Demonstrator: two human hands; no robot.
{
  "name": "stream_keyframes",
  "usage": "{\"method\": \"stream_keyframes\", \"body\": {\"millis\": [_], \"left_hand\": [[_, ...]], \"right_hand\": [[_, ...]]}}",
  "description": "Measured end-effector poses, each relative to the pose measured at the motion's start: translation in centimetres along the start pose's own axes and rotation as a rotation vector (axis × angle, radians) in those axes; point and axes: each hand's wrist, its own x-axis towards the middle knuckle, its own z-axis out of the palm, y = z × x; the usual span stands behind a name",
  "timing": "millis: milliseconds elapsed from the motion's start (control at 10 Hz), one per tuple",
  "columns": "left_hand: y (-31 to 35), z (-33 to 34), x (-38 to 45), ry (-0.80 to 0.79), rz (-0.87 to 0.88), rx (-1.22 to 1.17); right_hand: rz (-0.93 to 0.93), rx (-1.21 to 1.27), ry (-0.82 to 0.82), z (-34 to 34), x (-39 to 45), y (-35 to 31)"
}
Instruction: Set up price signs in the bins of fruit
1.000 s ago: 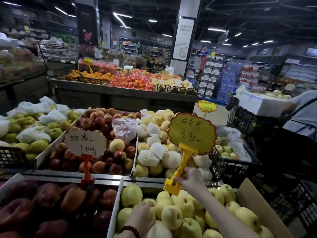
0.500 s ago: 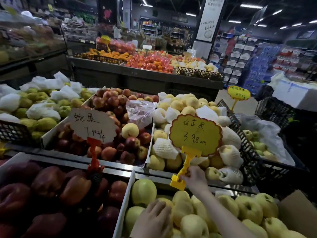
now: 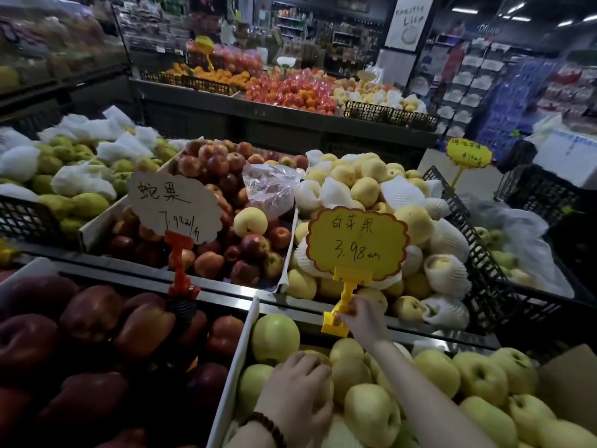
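Note:
My right hand (image 3: 361, 321) grips the yellow clip stem of a yellow price sign (image 3: 357, 242) reading 3.98. The sign stands upright above the far edge of the green apple bin (image 3: 240, 354). My left hand (image 3: 298, 392) lies palm down over a green apple (image 3: 326, 386) in that bin, fingers curled on it. A white price sign (image 3: 176, 206) on a red clip stands in the dark red apple bin (image 3: 29, 270) to the left.
Behind are a box of red apples (image 3: 226, 176), a black crate of netted yellow pears (image 3: 381, 185) and green pears (image 3: 74, 176) at left. Another yellow sign (image 3: 468, 154) stands at the right over a black crate (image 3: 484, 253). More fruit stands farther back.
The view has dipped and moved closer to the bins. My right hand has carried the yellow sign a little away from me toward the bin's far edge. My left hand stays on the green apples.

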Motion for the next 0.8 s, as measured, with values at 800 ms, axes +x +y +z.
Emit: {"method": "stream_keyframes", "body": {"millis": [800], "left_hand": [[2.2,-4.9,-1.3,-0.072,-0.149,-0.214]], "right_hand": [[0.285,0.485,0.160,-6.0,-5.4,-3.8]]}}
